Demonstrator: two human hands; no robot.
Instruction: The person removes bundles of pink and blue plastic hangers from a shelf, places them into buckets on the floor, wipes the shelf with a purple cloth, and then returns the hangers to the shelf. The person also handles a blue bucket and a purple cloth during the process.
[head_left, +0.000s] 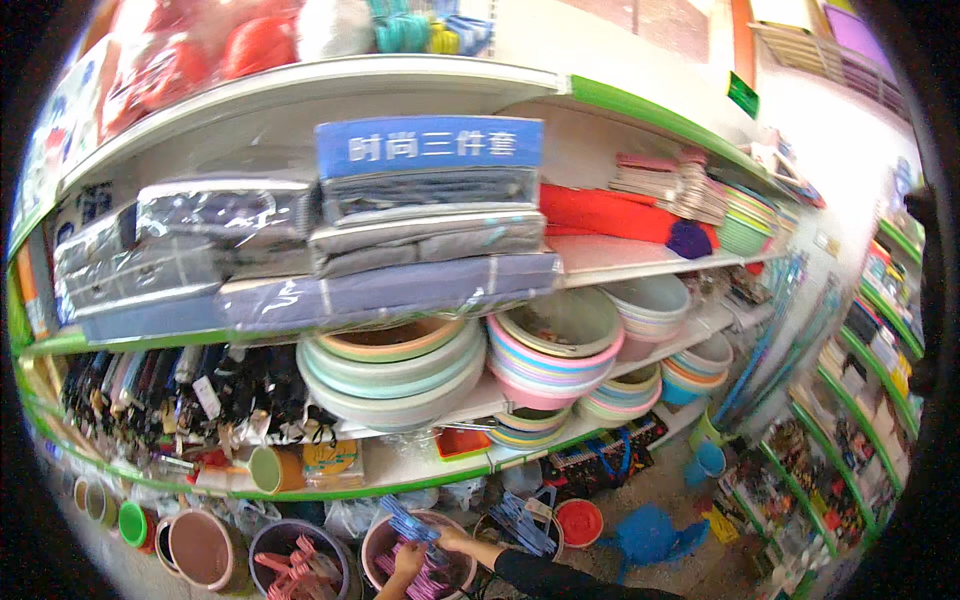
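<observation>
A bundle of blue clothes hangers (409, 520) is held over a pink bucket (469, 574) at the bottom of the view. My right hand (453, 538), with a black sleeve behind it, is closed around the bundle's right end. Just below and to the left, my left hand (407, 562) is closed at the bundle's lower side; its fingertips are blurred. Purple hangers (424, 579) lie inside the bucket, partly covered by my hands. To the right, more blue hangers (525, 519) stick up from another container.
A dark bucket (259, 541) of pink hangers stands at left, beside a brown bucket (201, 551). Right of my arm are a red basin (580, 523) and a blue plastic stool (646, 534). Ahead, a green-edged shelf (375, 493) overhangs, with stacked basins (390, 382) and packaged textiles (405, 289) above.
</observation>
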